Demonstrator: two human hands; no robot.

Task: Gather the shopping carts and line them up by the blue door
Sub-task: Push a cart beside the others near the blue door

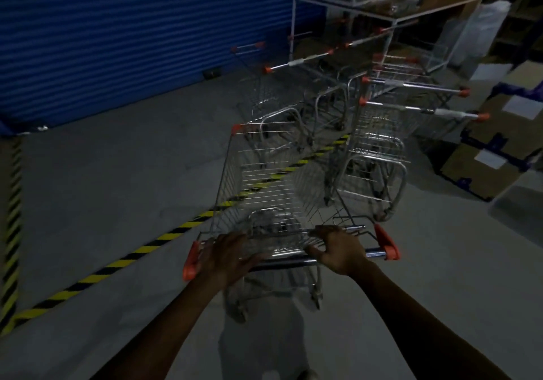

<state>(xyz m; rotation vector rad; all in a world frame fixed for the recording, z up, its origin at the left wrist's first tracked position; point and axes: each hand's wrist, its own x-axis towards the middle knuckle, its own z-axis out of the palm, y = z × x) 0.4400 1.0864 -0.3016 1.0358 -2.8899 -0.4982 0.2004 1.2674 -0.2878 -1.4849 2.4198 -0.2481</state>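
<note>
I am watching two hands set apart on the handle (283, 263) of a silver wire shopping cart (266, 179) with orange end caps. The right hand (340, 250) is gripping the bar; the left hand (232, 257) is lying over it, its grip too blurred to tell. The cart is standing on the grey floor (102, 179), facing other carts (390, 109) parked beside the blue door (132, 35).

Dim, bluish light, motion blur, perhaps strongest near edges, wide-angle bending

About seven shopping carts (264, 179) are counted, far ones blurred; one left hand (226, 257), one right hand (340, 251), one blue door (132, 32) at upper left.
</note>
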